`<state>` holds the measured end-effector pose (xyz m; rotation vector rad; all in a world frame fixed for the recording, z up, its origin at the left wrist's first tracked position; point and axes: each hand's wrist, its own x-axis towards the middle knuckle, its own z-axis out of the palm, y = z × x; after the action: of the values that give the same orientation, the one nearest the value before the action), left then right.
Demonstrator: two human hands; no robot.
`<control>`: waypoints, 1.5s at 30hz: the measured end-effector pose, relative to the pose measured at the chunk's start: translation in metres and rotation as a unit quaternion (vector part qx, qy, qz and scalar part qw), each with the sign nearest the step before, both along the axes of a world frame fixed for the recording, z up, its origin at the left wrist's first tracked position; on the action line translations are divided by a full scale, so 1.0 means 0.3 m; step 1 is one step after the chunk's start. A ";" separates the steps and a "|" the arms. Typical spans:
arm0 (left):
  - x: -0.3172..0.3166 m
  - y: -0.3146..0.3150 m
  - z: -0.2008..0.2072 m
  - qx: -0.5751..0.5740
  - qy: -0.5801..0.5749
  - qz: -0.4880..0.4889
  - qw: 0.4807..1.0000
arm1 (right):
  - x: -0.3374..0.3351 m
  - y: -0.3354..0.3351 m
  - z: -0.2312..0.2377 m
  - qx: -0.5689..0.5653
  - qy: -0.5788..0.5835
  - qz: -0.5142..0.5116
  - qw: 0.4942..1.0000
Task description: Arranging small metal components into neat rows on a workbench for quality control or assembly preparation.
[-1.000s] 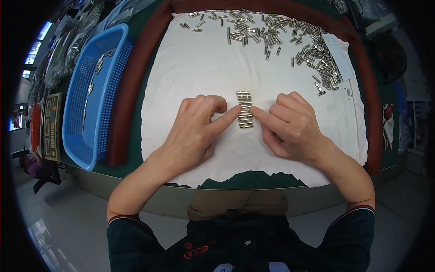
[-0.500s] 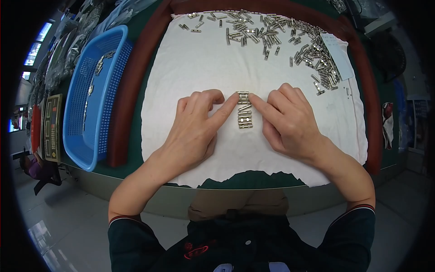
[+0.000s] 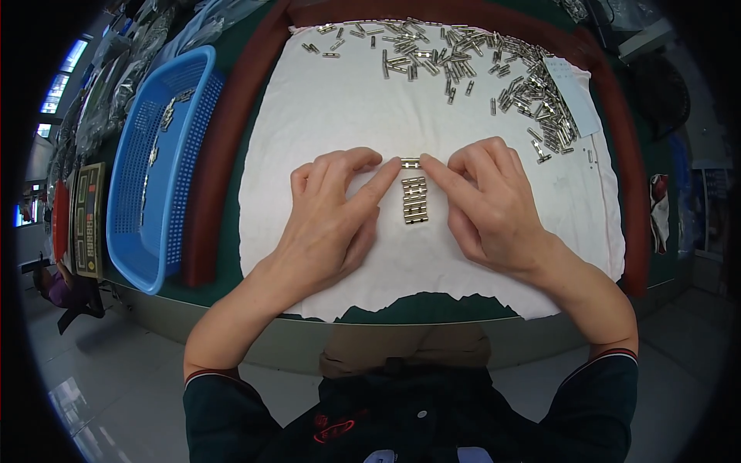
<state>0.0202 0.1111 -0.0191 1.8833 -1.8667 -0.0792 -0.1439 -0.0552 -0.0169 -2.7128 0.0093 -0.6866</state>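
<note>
On the white cloth (image 3: 332, 108), one or more short silver metal links (image 3: 411, 163), like watch-band pieces, lie crosswise between my two index fingertips. My left hand (image 3: 330, 208) presses the left end with its index finger, the other fingers curled. At the right end, the index fingertip of my right hand (image 3: 498, 197) does the same, with the rest of that hand bent in. Just nearer to me, several similar links form a short stacked row (image 3: 415, 202), apart from the piece between my fingers and untouched.
Many loose links (image 3: 540, 104) are scattered along the far and right side of the cloth, beside a pale blue card (image 3: 573, 96). A dark red padded border (image 3: 231, 154) frames the cloth. Left of it stands a blue plastic basket (image 3: 127, 208) with some metal pieces inside.
The links between my fingertips now stand apart from the row, with a gap of cloth. Links in the row that lay askew now lie parallel and closer together. Both hands have barely moved.
</note>
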 end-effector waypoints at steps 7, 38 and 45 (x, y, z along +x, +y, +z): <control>-0.019 -0.003 0.023 0.097 -0.015 0.031 0.995 | 0.003 -0.002 0.001 -0.022 0.028 -0.013 0.999; -0.089 -0.156 0.176 0.195 -0.193 -0.034 0.961 | 0.008 -0.097 -0.021 0.063 -0.174 -0.074 0.980; -0.097 -0.143 0.161 0.188 -0.168 -0.032 0.967 | 0.004 -0.101 -0.026 0.054 -0.183 -0.079 0.978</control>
<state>-0.0089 0.0682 0.0292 2.1977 -2.2696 -0.1532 -0.1426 -0.0856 -0.0248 -2.4614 0.1704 -1.1868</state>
